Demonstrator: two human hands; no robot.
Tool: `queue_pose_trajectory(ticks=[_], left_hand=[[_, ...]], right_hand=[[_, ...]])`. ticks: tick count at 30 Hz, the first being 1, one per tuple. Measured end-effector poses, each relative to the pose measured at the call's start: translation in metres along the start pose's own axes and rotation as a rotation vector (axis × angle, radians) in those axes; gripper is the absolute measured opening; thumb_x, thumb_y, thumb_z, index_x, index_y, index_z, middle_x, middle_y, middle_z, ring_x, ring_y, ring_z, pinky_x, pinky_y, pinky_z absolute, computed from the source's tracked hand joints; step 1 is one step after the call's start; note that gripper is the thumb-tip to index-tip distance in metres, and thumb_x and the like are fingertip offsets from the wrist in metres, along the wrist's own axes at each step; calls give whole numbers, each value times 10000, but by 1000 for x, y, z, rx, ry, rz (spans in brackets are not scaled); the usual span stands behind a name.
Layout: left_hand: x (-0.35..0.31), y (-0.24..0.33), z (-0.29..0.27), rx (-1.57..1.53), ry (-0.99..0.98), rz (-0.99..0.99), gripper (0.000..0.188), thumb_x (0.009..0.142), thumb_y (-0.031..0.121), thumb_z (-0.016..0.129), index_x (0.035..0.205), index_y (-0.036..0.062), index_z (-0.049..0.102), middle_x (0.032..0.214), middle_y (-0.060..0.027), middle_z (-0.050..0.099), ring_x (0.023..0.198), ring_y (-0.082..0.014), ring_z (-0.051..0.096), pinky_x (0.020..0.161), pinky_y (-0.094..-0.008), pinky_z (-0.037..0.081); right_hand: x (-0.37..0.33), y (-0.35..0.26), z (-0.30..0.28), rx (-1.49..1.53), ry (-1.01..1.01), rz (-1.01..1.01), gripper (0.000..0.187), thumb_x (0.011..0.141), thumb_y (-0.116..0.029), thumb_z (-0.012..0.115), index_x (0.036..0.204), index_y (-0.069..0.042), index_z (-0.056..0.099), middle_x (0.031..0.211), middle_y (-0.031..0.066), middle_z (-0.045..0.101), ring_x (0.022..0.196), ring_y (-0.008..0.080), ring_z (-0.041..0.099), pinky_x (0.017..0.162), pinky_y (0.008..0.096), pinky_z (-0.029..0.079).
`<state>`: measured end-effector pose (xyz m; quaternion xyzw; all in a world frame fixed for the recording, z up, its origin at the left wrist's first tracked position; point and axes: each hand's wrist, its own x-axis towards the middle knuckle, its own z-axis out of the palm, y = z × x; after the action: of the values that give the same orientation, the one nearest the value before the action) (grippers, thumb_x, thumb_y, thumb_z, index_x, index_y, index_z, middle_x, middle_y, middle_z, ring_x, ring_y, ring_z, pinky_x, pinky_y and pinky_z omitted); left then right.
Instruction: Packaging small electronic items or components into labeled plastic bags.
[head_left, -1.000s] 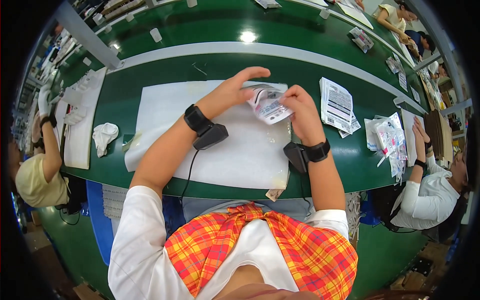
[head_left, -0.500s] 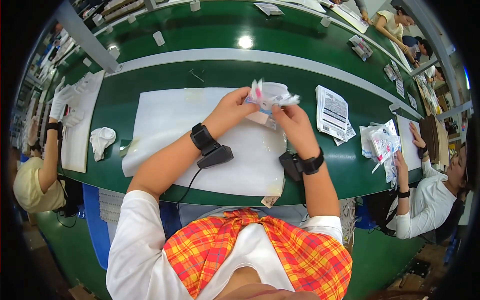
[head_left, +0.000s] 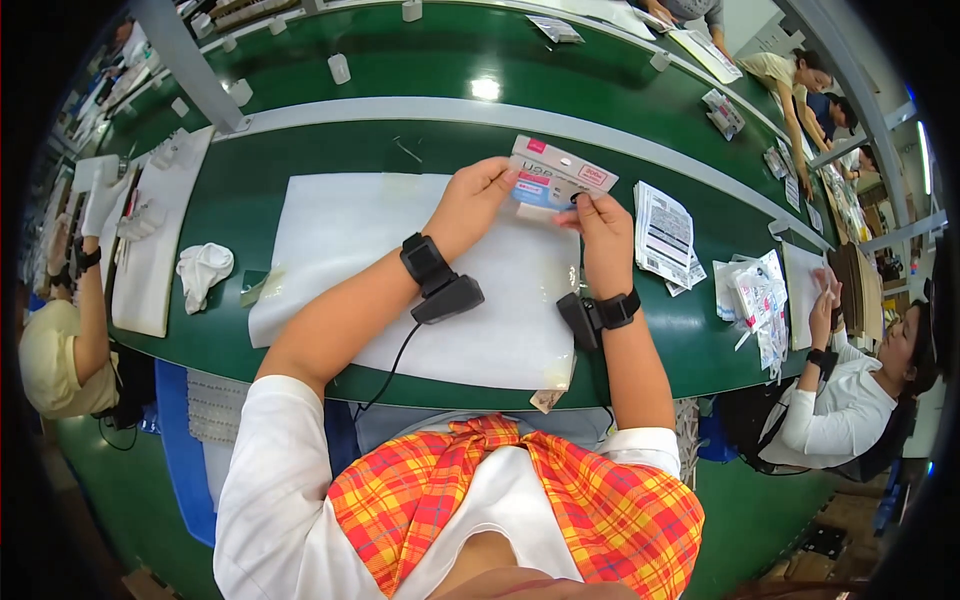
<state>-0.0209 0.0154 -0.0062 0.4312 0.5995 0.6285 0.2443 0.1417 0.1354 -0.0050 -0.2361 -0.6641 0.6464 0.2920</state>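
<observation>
Between my two hands is a small flat package [head_left: 563, 172] with a grey header strip, a hang hole and blue and pink print, held up over the far edge of the white sheet [head_left: 500, 310]. My left hand [head_left: 476, 202] pinches its left end between thumb and fingers. On the lower right part, the fingers of my right hand [head_left: 605, 228] are closed on the same package, beside a small dark spot. The package is tilted, its right end lower, its printed face toward me. Black wrist straps with small boxes sit on both my wrists.
Right of the sheet lie a stack of printed leaflets [head_left: 664, 232] and a heap of packed packets [head_left: 755, 290]. A crumpled white cloth [head_left: 205, 272] lies at left. Co-workers sit on both sides. Past a grey rail [head_left: 420, 108] runs another green surface.
The package, earlier crumpled-looking and blurred in my hands, now stands flattened with its printed face showing. Both hands still grip it. The co-worker at right has drawn a hand back from the packets.
</observation>
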Motion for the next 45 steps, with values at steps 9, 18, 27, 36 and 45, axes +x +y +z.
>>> queue_pose_trajectory(ticks=[9,18,27,36,45], left_hand=[[0,12,-22,650,-687,8,205,886,162,585,1063,159,687,947,-56,673,908,-260,592,857,-377,431],[-22,18,-11,737,-664,89,225,853,164,618,1075,206,616,1111,5,583,1085,-258,478,979,-423,305],[-22,11,-10,781,-630,149,280,845,166,630,1111,249,651,1093,21,586,1062,-248,498,945,-411,316],[-24,5,-26,753,-625,138,255,866,191,600,1104,216,686,1129,-1,603,1071,-240,493,946,-405,319],[-23,28,4,803,-503,165,240,774,244,695,987,134,690,977,-19,629,969,-242,523,899,-377,337]], right_hand=[[-26,-35,-34,-1165,-492,-592,264,831,-3,582,1069,-29,694,1062,119,701,907,265,669,837,319,511],[-51,-34,22,-962,-415,-245,162,795,-45,671,947,-35,726,841,124,661,796,304,624,736,368,498],[-50,-18,26,-886,-402,-380,69,803,-16,630,871,-5,630,844,133,600,803,316,576,722,390,470],[-100,-54,-83,-639,-293,-252,51,882,-42,557,898,-2,531,866,90,518,807,220,517,742,307,416],[-329,2,-288,-1158,532,360,139,918,-82,581,1036,-11,563,870,60,584,813,168,568,746,299,458]])
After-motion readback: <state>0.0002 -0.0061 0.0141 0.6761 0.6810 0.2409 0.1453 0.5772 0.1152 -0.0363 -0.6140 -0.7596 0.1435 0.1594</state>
